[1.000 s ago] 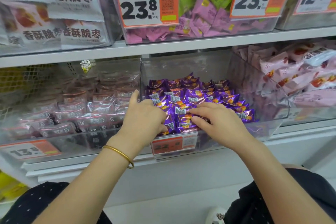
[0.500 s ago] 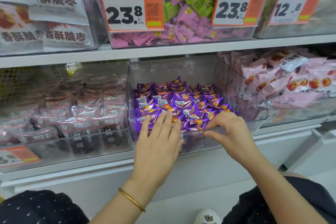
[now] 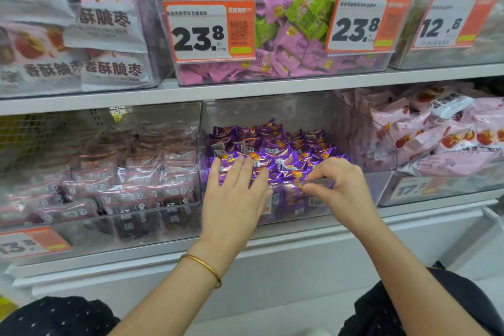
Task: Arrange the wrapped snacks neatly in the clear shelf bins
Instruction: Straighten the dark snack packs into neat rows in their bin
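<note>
Head view: left grip has opened from curled to wide, fingers flat on the purple wrapped snacks in the middle clear bin. Right grip has left them and now pinches the bin's front rim, so this looks like final levelling.

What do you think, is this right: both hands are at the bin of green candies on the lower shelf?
Not quite. The head view shows the candies in that bin are purple, not green. The left hand lies on them and the right hand pinches the bin's front edge, on the lower shelf.
</note>
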The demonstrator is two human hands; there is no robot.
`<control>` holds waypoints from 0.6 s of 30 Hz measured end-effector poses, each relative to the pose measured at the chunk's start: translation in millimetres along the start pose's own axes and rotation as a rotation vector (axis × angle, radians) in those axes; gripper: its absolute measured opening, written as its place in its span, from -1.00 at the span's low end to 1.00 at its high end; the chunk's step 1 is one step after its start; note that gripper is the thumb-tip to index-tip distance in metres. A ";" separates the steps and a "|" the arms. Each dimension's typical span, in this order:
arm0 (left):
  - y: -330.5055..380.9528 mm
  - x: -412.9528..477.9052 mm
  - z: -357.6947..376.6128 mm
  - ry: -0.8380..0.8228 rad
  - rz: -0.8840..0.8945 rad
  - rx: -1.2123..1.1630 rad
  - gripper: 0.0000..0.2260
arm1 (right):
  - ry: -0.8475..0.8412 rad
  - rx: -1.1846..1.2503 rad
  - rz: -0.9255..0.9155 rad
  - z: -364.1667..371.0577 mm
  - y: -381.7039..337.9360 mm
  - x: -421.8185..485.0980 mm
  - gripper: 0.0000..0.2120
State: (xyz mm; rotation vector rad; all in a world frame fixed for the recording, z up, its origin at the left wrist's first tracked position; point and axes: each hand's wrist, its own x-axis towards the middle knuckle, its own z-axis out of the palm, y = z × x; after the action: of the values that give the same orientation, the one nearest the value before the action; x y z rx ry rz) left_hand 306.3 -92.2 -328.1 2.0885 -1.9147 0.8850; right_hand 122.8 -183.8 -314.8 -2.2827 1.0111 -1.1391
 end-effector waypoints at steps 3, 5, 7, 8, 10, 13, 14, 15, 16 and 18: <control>-1.6 5.2 6.2 -0.028 -0.009 -0.013 -0.62 | -0.006 -0.010 0.010 4.0 2.7 5.4 -0.85; -2.5 6.2 9.5 -0.040 -0.003 -0.032 -0.62 | -0.022 -0.024 0.018 5.4 3.3 7.8 -0.70; -2.0 5.6 11.9 -0.032 0.000 -0.048 -0.62 | -0.037 -0.027 0.024 5.9 5.5 8.4 -0.62; -1.7 5.1 12.6 -0.029 0.000 -0.052 -0.62 | -0.041 -0.021 0.023 6.2 6.7 8.5 -0.62; -1.3 3.9 14.3 -0.016 0.002 -0.051 -0.62 | -0.046 -0.013 0.014 7.1 8.4 6.8 -0.68; -0.6 0.1 14.3 -0.034 0.007 -0.053 -0.60 | -0.053 -0.026 0.032 9.1 9.9 3.7 -0.67; -0.2 -1.2 16.0 -0.022 0.012 -0.046 -0.60 | -0.054 -0.038 0.029 9.3 10.1 2.3 -0.64; 0.8 -2.3 15.7 -0.043 0.013 -0.056 -0.60 | -0.058 -0.035 0.034 9.6 10.0 0.8 -0.62; 1.2 -2.8 16.8 -0.041 0.015 -0.058 -0.60 | -0.051 -0.036 0.029 10.5 10.7 0.0 -0.61; 0.6 -2.0 16.6 -0.036 0.020 -0.071 -0.60 | -0.048 -0.036 0.033 10.8 9.0 -0.6 -0.61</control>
State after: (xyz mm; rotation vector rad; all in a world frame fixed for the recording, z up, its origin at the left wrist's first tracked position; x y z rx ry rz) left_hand 310.8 -98.9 -342.8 2.0617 -1.9588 0.7763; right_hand 127.5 -189.1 -327.1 -2.3017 1.0549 -1.0557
